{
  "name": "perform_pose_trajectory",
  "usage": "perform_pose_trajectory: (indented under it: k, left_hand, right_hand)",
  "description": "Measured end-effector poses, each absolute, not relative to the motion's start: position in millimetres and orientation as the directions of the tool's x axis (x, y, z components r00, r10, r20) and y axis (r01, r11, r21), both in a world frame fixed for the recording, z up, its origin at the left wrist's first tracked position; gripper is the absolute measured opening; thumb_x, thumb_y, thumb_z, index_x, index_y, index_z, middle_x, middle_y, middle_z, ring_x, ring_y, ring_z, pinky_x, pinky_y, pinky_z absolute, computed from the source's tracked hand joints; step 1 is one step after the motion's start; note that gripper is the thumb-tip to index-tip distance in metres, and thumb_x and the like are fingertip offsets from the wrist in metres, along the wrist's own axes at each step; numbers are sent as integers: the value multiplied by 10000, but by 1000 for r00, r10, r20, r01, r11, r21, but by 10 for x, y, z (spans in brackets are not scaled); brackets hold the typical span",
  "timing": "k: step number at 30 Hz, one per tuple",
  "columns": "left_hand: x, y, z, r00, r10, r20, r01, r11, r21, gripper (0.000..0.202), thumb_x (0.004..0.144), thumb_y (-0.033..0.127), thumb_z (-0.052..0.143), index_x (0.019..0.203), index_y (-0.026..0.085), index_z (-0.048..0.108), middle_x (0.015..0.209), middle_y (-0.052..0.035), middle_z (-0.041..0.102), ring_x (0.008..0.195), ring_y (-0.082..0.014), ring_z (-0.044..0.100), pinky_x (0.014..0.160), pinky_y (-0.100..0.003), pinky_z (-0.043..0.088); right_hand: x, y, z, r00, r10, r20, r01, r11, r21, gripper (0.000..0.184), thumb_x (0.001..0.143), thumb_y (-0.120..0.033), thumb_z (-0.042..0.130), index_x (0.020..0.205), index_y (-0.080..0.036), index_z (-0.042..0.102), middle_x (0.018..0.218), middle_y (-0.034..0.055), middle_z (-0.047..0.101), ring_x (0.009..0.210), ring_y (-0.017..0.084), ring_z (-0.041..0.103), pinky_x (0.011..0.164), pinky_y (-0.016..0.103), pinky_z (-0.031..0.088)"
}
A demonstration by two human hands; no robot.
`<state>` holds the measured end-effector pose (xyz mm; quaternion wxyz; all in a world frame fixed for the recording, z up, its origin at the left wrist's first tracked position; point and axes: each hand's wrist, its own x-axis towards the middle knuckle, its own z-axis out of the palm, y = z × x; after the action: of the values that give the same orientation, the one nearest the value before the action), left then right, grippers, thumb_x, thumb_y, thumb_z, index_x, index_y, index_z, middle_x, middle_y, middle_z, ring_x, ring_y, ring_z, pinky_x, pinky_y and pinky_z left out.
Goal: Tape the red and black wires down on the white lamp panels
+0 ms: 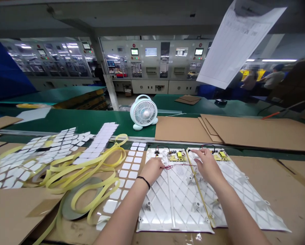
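Two white plastic panels lie side by side on cardboard [292,183]: the left panel [175,207] and the right panel [234,194]. Each has a small circuit board at its top edge, the left board [177,156] and the right board [220,156]. Both hands are up at that end, by the wiring. The left hand [152,171], black band at the wrist, is over the left panel beside a red-and-black wire [173,166]. Its fingers [160,165] are curled and bunched, tips hidden, so can't tell if they pinch the wire. The right hand [208,165] is over the right panel, fingers [197,153] spread, holding nothing visible, tips near the top edge. A thin gold strip [199,185] runs along that panel's edge. Left of the panels are white pads [128,173] and loops of yellow tape [91,166]. Farther off, a small fan [143,110] stands on a green bench [65,120].
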<state>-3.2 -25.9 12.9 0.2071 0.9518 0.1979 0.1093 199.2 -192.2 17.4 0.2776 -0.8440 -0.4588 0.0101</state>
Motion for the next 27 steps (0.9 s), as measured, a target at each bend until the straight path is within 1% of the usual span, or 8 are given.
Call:
perform_pose_trajectory:
  k: [4, 7, 9, 11, 13, 16, 21, 27]
  left_hand:
    - [-41, -267, 142, 898, 422, 121, 329, -829, 451, 254, 748, 106, 502, 753, 216, 731, 808, -34, 675, 836, -176, 607, 743, -260, 452]
    - [-53, -277, 127, 867, 482, 128, 370, -794, 482, 386, 742, 65, 482, 1031, 239, 668, 825, -22, 684, 837, -177, 624, 719, -255, 455]
    - [-62, -286, 110, 838, 531, 124, 407, -760, 507, 533, 741, 55, 482, 1234, 251, 528, 820, -13, 683, 799, -174, 634, 671, -243, 453]
    - [-69, -293, 92, 819, 562, 118, 429, -735, 526, 612, 742, 64, 494, 1316, 266, 422, 814, -5, 682, 779, -175, 640, 641, -236, 446]
    - [-73, -296, 77, 813, 570, 115, 433, -726, 535, 629, 746, 72, 494, 1329, 282, 389, 812, -3, 682, 779, -181, 643, 638, -239, 443]
    - [-71, -296, 63, 818, 566, 107, 435, -729, 529, 653, 752, 87, 495, 1354, 292, 348, 793, -7, 681, 786, -198, 644, 640, -251, 445]
    - [-66, -296, 79, 818, 568, 89, 455, -734, 505, 632, 773, 136, 519, 1360, 284, 339, 824, -31, 677, 799, -213, 640, 640, -257, 442]
    - [-67, -299, 110, 828, 554, 84, 445, -742, 501, 648, 771, 108, 498, 1370, 268, 308, 829, -27, 682, 777, -202, 630, 612, -248, 426]
  right_hand:
    - [1898, -1878, 395, 467, 876, 125, 805, -362, -471, 401, 875, -159, 399, 1180, -295, 620, 902, 72, 576, 803, 220, 586, 773, 358, 440]
    - [1749, -1744, 579, 380, 901, 208, 806, -212, -553, 180, 799, -235, 579, 921, -262, 707, 892, 55, 613, 776, 210, 589, 747, 346, 444]
    - [1634, -1619, 655, 335, 925, 178, 707, -122, -697, 71, 705, -290, 694, 729, -223, 687, 799, 37, 651, 733, 203, 600, 686, 322, 460]
    - [1529, -1486, 660, 244, 970, 27, 532, -110, -839, 164, 639, -327, 742, 629, -197, 642, 658, 24, 653, 635, 192, 606, 577, 293, 465]
    - [1448, -1356, 588, 121, 985, -125, 387, -162, -908, 214, 600, -342, 757, 618, -184, 614, 575, 13, 636, 532, 177, 591, 478, 269, 450]
    - [1389, -1178, 393, 62, 978, -201, 349, -210, -913, 247, 547, -300, 766, 614, -193, 554, 535, -18, 610, 472, 172, 585, 423, 257, 442]
    - [1415, -974, 165, 127, 977, -173, 480, -214, -851, 265, 478, -99, 733, 567, -196, 503, 479, -71, 533, 435, 155, 565, 392, 212, 379]
    - [1434, -902, 134, 173, 974, -146, 606, -222, -764, 258, 533, -27, 665, 597, -201, 484, 517, -68, 537, 418, 143, 560, 388, 199, 352]
